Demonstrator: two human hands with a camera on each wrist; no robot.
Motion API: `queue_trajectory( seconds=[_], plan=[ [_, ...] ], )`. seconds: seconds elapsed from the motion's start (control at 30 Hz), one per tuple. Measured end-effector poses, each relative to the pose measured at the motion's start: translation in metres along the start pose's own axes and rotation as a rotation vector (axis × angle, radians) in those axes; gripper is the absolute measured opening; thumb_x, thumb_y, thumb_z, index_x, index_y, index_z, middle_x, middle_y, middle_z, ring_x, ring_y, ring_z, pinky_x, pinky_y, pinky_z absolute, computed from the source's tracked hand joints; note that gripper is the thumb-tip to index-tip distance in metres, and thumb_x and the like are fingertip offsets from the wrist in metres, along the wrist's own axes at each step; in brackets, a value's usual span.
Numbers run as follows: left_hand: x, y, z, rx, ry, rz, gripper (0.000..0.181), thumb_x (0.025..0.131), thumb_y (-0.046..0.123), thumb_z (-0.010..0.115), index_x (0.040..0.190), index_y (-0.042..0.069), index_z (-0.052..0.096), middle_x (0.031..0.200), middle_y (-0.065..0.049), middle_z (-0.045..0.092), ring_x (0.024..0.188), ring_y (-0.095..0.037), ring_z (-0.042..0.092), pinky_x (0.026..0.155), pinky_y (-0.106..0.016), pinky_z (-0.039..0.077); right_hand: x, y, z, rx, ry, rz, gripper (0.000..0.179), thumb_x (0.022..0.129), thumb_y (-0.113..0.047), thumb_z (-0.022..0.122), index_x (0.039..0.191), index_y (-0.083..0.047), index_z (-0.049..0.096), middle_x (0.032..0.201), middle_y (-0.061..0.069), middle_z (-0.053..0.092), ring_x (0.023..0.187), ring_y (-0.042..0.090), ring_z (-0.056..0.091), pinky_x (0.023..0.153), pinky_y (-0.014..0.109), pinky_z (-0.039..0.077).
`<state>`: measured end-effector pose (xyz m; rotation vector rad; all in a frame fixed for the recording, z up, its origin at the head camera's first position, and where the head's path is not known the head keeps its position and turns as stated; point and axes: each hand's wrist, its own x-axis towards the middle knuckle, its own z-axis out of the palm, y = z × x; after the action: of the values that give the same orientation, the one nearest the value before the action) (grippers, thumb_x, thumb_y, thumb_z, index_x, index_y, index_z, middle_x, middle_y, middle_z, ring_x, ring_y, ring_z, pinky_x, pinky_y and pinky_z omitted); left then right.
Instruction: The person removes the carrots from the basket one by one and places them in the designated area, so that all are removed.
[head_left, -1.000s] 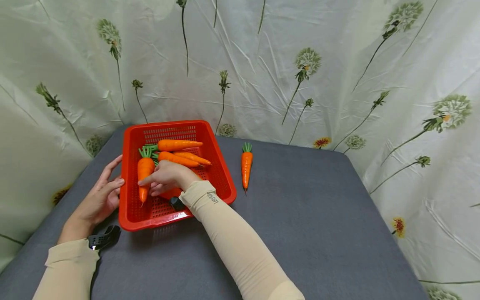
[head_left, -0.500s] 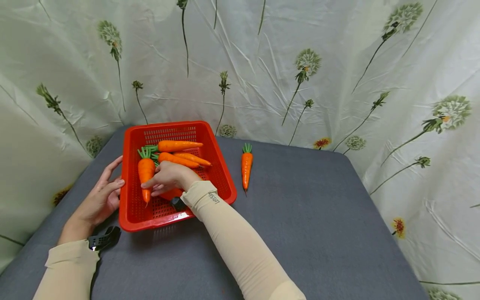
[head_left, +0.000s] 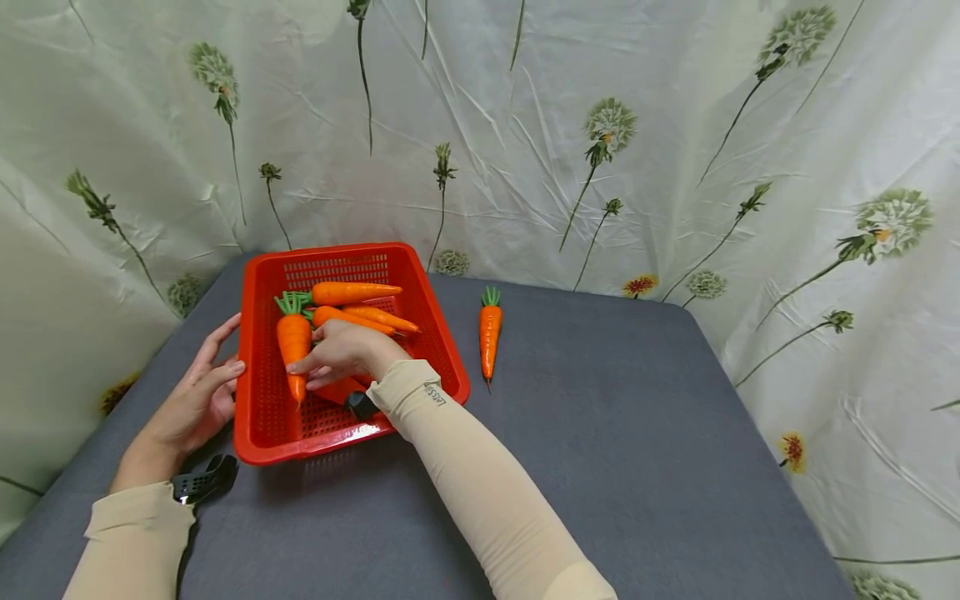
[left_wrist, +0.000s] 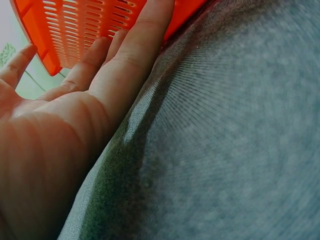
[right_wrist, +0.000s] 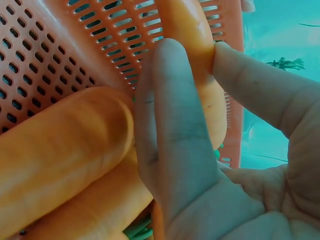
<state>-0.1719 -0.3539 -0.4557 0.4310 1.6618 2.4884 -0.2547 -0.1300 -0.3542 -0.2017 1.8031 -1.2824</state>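
Observation:
In the head view, my right hand [head_left: 341, 354] is inside the red basket [head_left: 258, 454] and pinches a carrot [head_left: 293, 340] low on its body, thumb on the left side. This carrot lies lengthwise near the left wall, green stems pointing away. The right wrist view shows the same carrot [right_wrist: 192, 30] between thumb and fingers. Several other carrots [head_left: 358, 292] lie crosswise in the basket behind the hand; the hand partly covers them. My left hand [head_left: 191, 404] touches the basket's left wall from outside, thumb at the rim. Its fingers look extended in the left wrist view.
One carrot [head_left: 490, 337] lies alone on the grey tabletop [head_left: 600, 433], right of the basket. A floral curtain [head_left: 525, 125] hangs behind and around the table. Dark wrist devices [head_left: 206, 479] sit at both sleeve cuffs.
The pinched carrot's tip has swung a little to the right with my right hand, while its stems stay near the same spot. The left hand and basket hold their place.

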Motion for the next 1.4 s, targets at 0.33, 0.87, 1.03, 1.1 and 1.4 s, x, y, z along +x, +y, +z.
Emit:
queue_trajectory(
  seconds=[0.33, 0.87, 1.03, 1.1, 1.4],
  plan=[
    [0.000, -0.001, 0.001, -0.014, -0.004, 0.000, 0.066, 0.106, 0.004, 0.032, 0.160, 0.034, 0.010, 0.134, 0.003, 0.057, 0.107, -0.014, 0.068, 0.084, -0.037, 0.061, -0.012, -0.005, -0.009, -0.030, -0.017, -0.077, 0.042, 0.090, -0.006, 0.072, 0.125, 0.002, 0.049, 0.094, 0.010, 0.060, 0.070, 0.020, 0.065, 0.098, 0.044, 0.054],
    [0.001, -0.003, -0.001, -0.085, -0.063, 0.051, 0.067, 0.105, -0.002, 0.027, 0.161, 0.030, 0.008, 0.133, -0.004, 0.060, 0.106, -0.018, 0.070, 0.083, -0.037, 0.061, -0.028, -0.008, -0.026, -0.022, 0.036, -0.127, 0.068, 0.088, -0.006, 0.074, 0.147, -0.003, 0.040, 0.100, 0.007, 0.065, 0.075, 0.018, 0.069, 0.093, 0.040, 0.057],
    [0.001, -0.003, -0.002, -0.098, -0.074, 0.052, 0.067, 0.105, -0.002, 0.027, 0.161, 0.030, 0.007, 0.133, -0.004, 0.061, 0.107, -0.019, 0.070, 0.083, -0.038, 0.061, -0.032, -0.008, -0.032, -0.005, 0.041, -0.142, 0.069, 0.088, -0.005, 0.074, 0.148, -0.003, 0.039, 0.096, 0.007, 0.066, 0.075, 0.018, 0.069, 0.090, 0.039, 0.059],
    [0.001, -0.002, -0.002, -0.103, -0.080, 0.054, 0.067, 0.105, -0.002, 0.027, 0.161, 0.030, 0.006, 0.133, -0.004, 0.061, 0.107, -0.019, 0.071, 0.083, -0.038, 0.061, -0.033, -0.007, -0.034, 0.000, 0.042, -0.151, 0.069, 0.089, -0.005, 0.074, 0.148, -0.003, 0.039, 0.094, 0.007, 0.066, 0.076, 0.018, 0.069, 0.091, 0.040, 0.058],
    [0.001, -0.003, -0.001, -0.101, -0.083, 0.049, 0.067, 0.105, -0.002, 0.027, 0.161, 0.030, 0.007, 0.132, -0.004, 0.061, 0.107, -0.019, 0.071, 0.083, -0.038, 0.061, -0.039, 0.000, -0.044, -0.034, 0.042, -0.181, 0.068, 0.091, -0.008, 0.072, 0.148, 0.000, 0.037, 0.093, 0.007, 0.069, 0.077, 0.018, 0.069, 0.097, 0.045, 0.054]
  ],
)
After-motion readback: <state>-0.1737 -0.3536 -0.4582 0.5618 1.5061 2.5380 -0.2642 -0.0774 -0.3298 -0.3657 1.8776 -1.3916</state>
